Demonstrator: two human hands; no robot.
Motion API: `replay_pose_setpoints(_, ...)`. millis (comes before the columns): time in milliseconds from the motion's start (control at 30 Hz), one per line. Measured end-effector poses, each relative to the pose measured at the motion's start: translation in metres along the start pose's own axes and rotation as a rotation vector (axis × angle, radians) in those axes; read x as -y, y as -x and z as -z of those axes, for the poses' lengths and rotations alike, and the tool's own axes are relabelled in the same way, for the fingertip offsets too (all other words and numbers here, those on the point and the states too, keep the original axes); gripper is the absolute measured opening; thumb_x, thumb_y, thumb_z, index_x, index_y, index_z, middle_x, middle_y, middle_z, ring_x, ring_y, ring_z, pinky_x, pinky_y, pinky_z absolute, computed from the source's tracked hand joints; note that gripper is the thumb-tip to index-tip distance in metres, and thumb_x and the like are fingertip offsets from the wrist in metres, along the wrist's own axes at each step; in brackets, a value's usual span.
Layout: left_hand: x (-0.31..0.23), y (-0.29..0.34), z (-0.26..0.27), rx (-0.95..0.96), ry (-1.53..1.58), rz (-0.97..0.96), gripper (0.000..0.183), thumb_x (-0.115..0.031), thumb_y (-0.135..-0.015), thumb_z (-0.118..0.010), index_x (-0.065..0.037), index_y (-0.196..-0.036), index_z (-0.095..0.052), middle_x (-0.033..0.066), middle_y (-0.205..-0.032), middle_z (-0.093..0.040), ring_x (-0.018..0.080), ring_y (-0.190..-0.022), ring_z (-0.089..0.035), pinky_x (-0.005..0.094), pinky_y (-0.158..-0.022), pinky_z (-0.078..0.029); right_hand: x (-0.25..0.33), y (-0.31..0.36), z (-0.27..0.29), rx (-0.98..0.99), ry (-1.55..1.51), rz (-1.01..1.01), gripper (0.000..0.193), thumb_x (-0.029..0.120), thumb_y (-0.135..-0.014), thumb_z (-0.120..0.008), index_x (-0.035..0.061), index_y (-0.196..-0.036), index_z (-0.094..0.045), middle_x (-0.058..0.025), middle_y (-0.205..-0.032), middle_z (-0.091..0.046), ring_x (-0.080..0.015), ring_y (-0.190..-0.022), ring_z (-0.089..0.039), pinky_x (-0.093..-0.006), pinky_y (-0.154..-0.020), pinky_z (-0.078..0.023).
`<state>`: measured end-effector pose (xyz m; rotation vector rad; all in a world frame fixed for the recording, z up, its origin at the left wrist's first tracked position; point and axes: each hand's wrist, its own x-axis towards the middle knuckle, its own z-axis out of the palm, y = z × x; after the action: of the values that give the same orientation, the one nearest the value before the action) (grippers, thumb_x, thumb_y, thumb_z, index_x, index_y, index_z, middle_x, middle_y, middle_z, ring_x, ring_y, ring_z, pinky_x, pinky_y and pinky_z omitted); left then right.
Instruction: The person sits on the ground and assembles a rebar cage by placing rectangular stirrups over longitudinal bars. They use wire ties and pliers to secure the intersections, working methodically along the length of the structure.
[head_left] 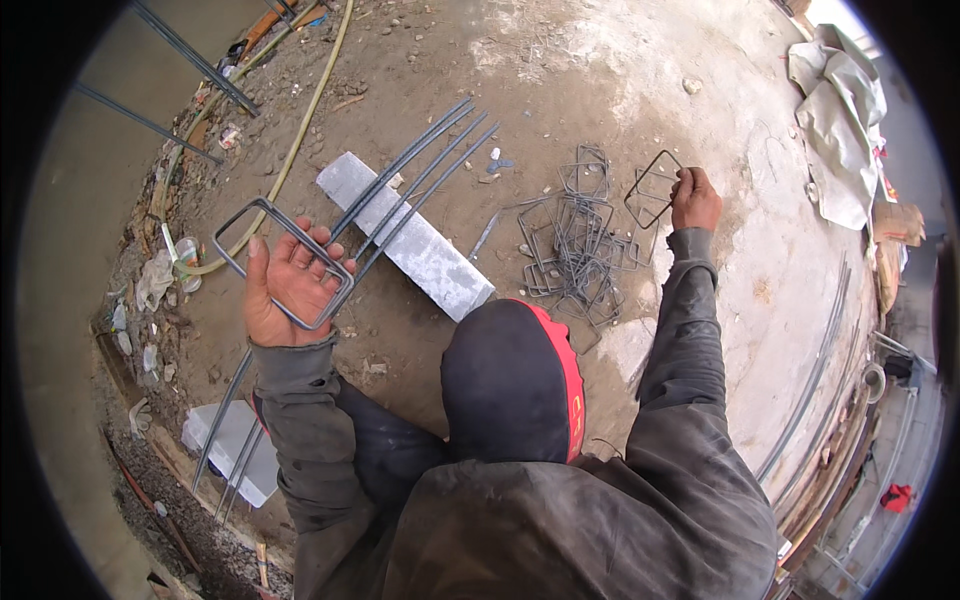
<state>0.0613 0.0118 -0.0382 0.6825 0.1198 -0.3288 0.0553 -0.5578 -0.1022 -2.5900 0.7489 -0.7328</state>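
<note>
Wire frames (577, 228) lie heaped on dusty ground (420, 65), rubble (175, 320) along the left.

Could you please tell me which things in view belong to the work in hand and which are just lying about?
Apparently in use:
rectangular metal loops at the left hand
single loop in the right hand
pile of loops
long bars across the pale block

Seemingly lying about:
yellowish hose
crumpled pale sheet
small red item

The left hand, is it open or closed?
Open: the left hand shows its palm, fingers loosely curled rather than fisted, with bent wire lying across it.
</note>
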Motion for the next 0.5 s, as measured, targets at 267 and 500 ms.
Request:
replay_pose_setpoints(267,0.022,-0.006,-0.007,0.267,0.12,0.074,0.104,-0.079,-0.09,-0.055,0.007,-0.145,-0.038,0.0257,-0.13,-0.057,0.038,-0.115,-0.063,0.0558,-0.098,-0.054,0.174,0.013,0.083,0.468,-1.124,-0.113,0.036,0.023,-0.104,-0.062,-0.0065,-0.124,-0.061,-0.014,-0.099,-0.07,-0.0261,-0.089,-0.074,-0.0335,-0.073,-0.063)
replay_pose_setpoints(500,0.015,0.008,-0.016,0.29,0.154,0.037,0.126,-0.095,-0.072,-0.053,0.005,-0.146,-0.039,0.0271,-0.134,-0.056,0.0405,-0.119,-0.062,0.0564,-0.1,-0.053,0.322,0.096,0.087,0.537,-1.453,0.128,0.023,0.011,-0.104,-0.06,-0.005,-0.12,-0.056,-0.0226,-0.111,-0.07,-0.0353,-0.105,-0.072,-0.0405,-0.088,-0.062)
